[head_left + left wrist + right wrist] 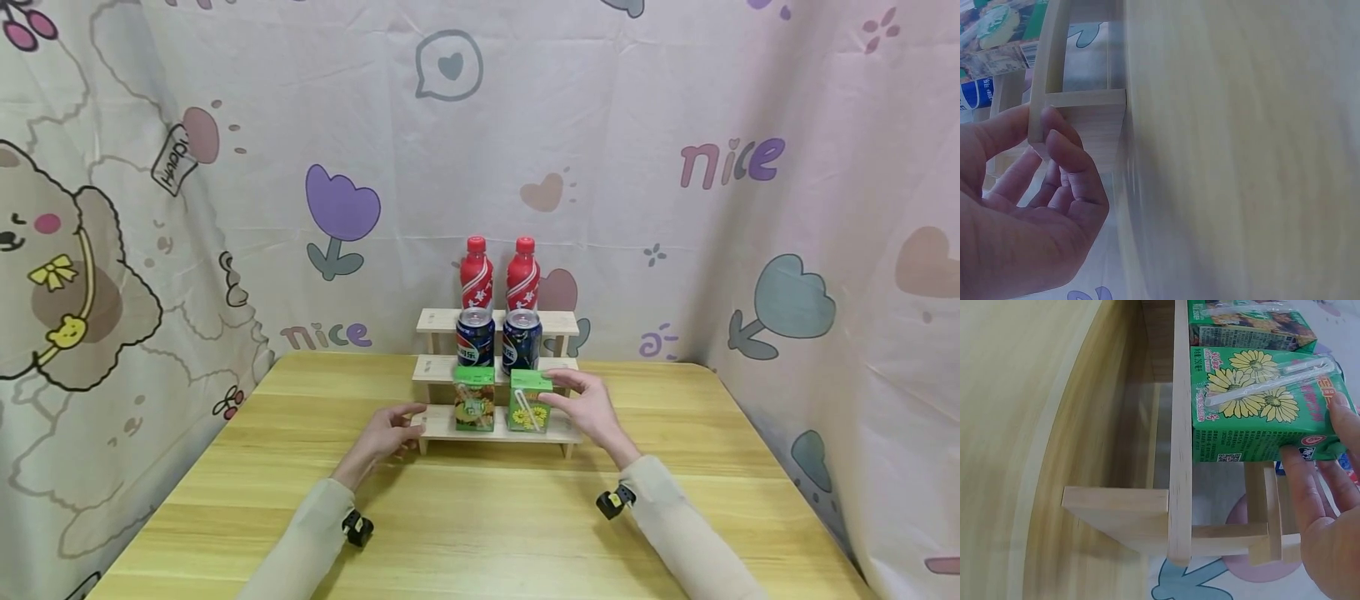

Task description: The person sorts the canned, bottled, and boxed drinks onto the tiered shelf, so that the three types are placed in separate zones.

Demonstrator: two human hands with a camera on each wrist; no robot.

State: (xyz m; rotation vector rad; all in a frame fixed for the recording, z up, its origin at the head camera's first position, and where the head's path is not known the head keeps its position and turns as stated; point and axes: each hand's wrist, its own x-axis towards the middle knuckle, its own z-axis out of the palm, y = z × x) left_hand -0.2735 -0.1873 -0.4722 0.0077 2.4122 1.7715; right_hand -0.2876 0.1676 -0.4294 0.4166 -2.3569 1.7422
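Observation:
A three-step wooden display rack stands on the table. My left hand pinches the left end of its lowest step between thumb and fingers, as the left wrist view shows closely. On that step, toward the right, stands a green drink carton with yellow flowers and a straw on its front. My right hand holds this carton near its top, thumb at the front and fingers on its side. Beside it on the left, slightly apart, is a second green carton with a brownish picture.
Two dark blue cans stand on the middle step. Behind them, two red bottles are on the top step. The rack rests on a wooden table, with a printed cloth hanging behind and at both sides.

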